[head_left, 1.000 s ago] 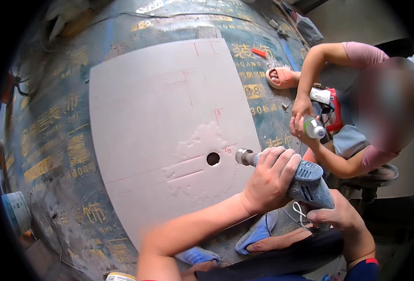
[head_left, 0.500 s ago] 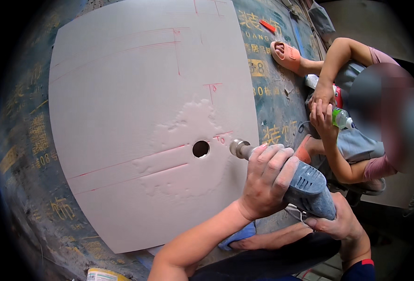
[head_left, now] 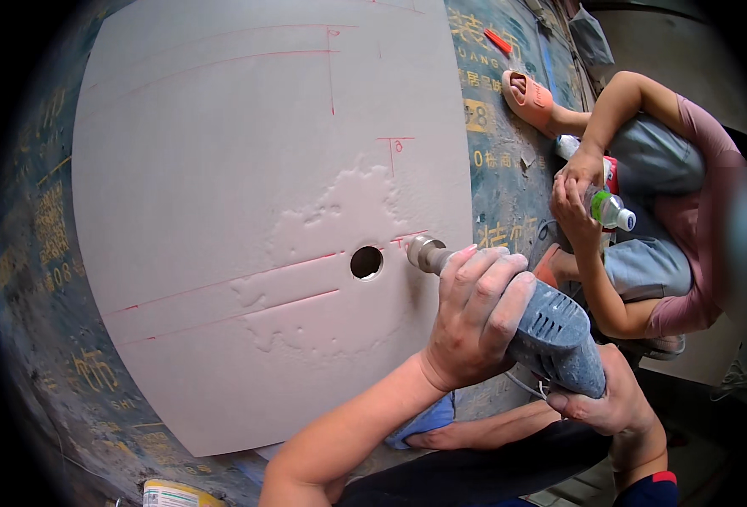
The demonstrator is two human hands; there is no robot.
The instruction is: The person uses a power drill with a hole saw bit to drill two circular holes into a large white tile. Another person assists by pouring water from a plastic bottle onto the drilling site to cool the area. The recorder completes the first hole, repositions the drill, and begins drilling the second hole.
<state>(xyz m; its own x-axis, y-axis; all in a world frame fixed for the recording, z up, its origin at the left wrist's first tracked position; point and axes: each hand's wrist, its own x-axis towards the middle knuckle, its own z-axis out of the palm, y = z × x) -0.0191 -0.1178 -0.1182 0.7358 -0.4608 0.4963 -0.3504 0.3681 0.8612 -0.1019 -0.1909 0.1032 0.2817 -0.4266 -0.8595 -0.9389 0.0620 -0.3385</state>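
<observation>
Both my hands hold a dusty blue-grey power drill (head_left: 552, 325) with a round metal hole-saw bit (head_left: 425, 253). My left hand (head_left: 481, 313) wraps round its front part, just behind the bit. My right hand (head_left: 611, 395) grips the rear end, its thumb along the near side. Below and left of the bit, a round hole (head_left: 366, 264) passes through a large pale tile (head_left: 196, 203). Wet patches surround the hole, and red marking lines run across the tile. The bit is over the tile near its right edge; whether it touches cannot be told.
A co-worker in a pink top squats at the right, holding a clear bottle (head_left: 612, 209) with a green label. An orange-red object (head_left: 498, 40) lies on the printed green floor covering (head_left: 40, 253). A yellow-and-white container (head_left: 179, 494) stands at the lower left. A cable (head_left: 525, 389) hangs by the drill.
The bit has shifted slightly closer to the hole and up in the picture. My grip is unchanged. The co-worker's head has moved right, and the whole view has shifted a little.
</observation>
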